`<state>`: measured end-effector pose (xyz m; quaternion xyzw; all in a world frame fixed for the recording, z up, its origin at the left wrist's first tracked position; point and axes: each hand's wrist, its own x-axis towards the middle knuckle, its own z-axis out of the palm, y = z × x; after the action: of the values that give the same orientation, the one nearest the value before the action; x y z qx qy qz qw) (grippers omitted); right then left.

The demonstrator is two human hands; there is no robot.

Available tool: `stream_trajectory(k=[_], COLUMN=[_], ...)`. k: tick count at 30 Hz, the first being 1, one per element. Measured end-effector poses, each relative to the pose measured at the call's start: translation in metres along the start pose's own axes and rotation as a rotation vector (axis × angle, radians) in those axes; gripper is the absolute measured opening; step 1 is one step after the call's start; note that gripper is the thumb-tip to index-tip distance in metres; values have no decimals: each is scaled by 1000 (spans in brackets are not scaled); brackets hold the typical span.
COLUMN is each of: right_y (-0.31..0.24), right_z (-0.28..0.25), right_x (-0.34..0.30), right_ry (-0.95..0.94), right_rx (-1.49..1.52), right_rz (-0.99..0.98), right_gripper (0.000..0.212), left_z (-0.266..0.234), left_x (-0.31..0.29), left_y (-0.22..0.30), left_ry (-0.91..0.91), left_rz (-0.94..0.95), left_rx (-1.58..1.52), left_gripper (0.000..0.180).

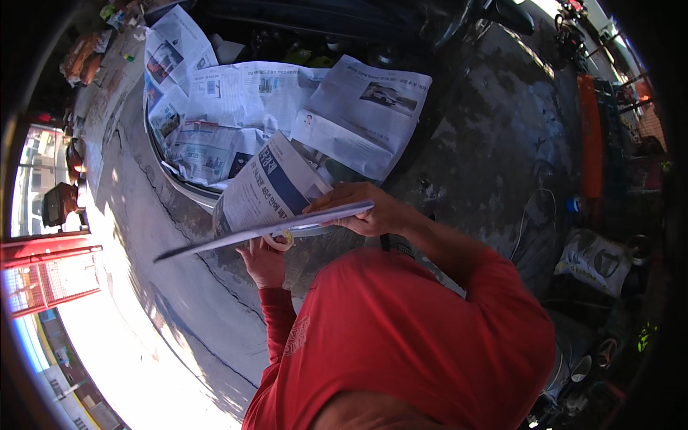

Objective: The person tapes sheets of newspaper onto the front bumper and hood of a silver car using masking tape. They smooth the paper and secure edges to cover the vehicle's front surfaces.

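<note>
A folded newspaper (264,185) is tilted in front of my body, its near edge seen almost edge-on. My right hand (367,206) is closed round its right end, fingers over the top. Below the paper, my left hand (264,264) is closed at a roll of tape (279,241), which rests against its fingers; the paper hides part of those fingers. Beyond, several newspaper sheets (247,89) cover a pale curved vehicle bumper (179,185). The rightmost sheet (362,118) hangs over the dark floor.
A dark vehicle body (322,18) stands behind the papered part. Cracked concrete floor (161,208) runs along the left, brightly sunlit farther out. At the right are an orange upright post (590,136) and a white printed sack (593,262). A red metal frame (54,276) stands at far left.
</note>
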<state>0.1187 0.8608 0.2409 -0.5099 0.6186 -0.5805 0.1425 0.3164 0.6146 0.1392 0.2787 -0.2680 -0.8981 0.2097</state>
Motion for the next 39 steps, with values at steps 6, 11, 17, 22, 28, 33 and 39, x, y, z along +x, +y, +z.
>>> stream_trajectory(k=[6,11,17,22,28,33,39], right_y=[-78,-131,-160,-191,-207,-216,-218], right_z=[138,178,205,198,167,133,105], right_x=[-124,-185,-239,-278,-352,-434,-525], right_ry=[-49,74,163,273,470,524,470], right_rx=[50,-85,-215,-313,-204,166,338], right_rz=[156,306,323,448,511,685,828], right_gripper=[42,34,30,33,27,22,32], left_z=[-36,-91,-138,-178,-172,-115,-60], left_x=[-62,-86,-122,-147,-208,-284,-409], left_y=[25,-13,-25,-20,-22,-57,-125], left_ry=[-103,-131,-81,-196,-554,-645,-421], left_rz=[-137,-325,-362,-385,-226,-46,147], left_rx=[78,491,814,932,840,828,984], left_gripper=[60,60,60,60,68,70,32])
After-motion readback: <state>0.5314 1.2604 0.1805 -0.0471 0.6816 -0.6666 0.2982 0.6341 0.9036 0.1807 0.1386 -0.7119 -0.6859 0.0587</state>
